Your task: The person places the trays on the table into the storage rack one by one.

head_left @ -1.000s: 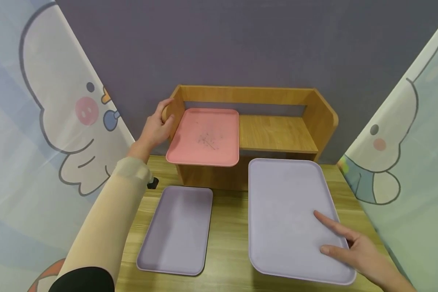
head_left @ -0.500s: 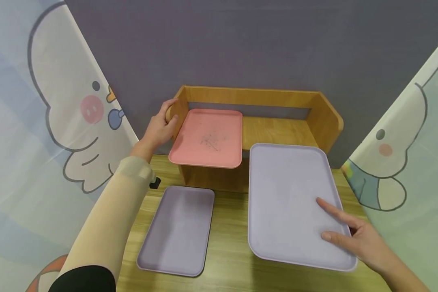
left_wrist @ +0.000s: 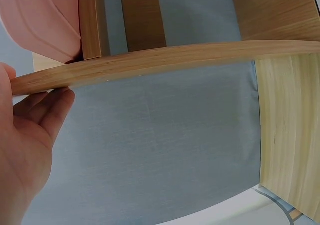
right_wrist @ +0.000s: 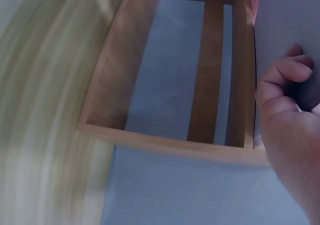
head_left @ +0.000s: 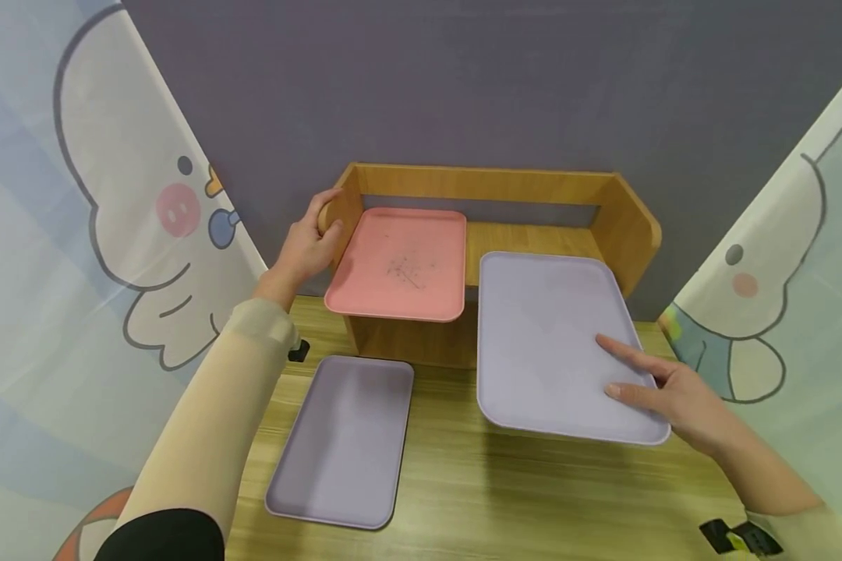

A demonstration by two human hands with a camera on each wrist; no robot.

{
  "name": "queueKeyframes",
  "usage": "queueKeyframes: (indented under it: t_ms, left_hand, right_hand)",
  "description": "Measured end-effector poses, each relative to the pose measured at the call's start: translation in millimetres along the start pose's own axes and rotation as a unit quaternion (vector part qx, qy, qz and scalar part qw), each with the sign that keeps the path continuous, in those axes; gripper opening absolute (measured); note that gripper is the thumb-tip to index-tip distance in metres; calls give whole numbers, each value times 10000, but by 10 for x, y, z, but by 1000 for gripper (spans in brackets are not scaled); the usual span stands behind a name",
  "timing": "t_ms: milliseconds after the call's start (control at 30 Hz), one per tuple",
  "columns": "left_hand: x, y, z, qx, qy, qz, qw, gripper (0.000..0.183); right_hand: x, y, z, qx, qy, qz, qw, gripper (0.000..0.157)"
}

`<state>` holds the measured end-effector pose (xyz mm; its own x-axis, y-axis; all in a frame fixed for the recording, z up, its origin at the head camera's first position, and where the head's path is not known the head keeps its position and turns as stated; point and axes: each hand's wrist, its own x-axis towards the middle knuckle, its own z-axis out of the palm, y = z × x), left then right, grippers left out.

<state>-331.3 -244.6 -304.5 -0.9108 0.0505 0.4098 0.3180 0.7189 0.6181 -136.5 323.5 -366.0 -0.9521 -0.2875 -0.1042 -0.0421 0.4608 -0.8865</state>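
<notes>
My left hand (head_left: 303, 248) grips the left side panel of a small wooden shelf (head_left: 487, 181); in the left wrist view the fingers lie against the panel's edge (left_wrist: 175, 59). A pink tray (head_left: 372, 280) lies on the left half of the upper board, its near end jutting past the front. At the right, my right hand (head_left: 681, 397) holds a lavender tray (head_left: 540, 343) by its right edge, thumb and index finger on top, other fingers curled underneath in the right wrist view. This tray is raised above the table, its far end overlapping the upper board's right half.
Another lavender tray (head_left: 344, 444) lies flat on the wood-grain table (head_left: 533, 499), in front of the shelf's left side. A dark grey partition (head_left: 463, 86) stands behind the shelf. Printed cloths (head_left: 119, 195) hang at both sides.
My right hand has moved the lavender tray forward, so its far end now overlaps the shelf's upper board. The left hand stays on the side panel, and the pink tray lies where it was.
</notes>
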Motion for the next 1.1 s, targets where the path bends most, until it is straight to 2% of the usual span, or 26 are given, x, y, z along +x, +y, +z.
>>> queueKeyframes:
  t_ms: [200,300,533,700,900,1100]
  left_hand:
    - [-8,-25,-11,24,49,-52,10000,57]
    - [-9,-23,-7,37,31,-58,10000,57]
    - [-16,4,0,34,12,-85,10000,57]
    - [-21,26,2,43,12,-79,10000,57]
    - [-27,43,3,52,27,-97,9999,57]
    - [-31,58,-1,21,18,-118,9999,57]
  right_hand:
    - [346,-106,-160,76,-314,199,9993,74]
    - [493,-140,-223,82,-310,314,9990,76]
    - [714,-229,-305,-350,187,664,9970,81]
    - [845,-259,-346,-335,385,943,9942,86]
    - [967,-292,-393,-417,614,1003,9922,80]
    - [1007,-345,-375,-399,884,1080,9894,78]
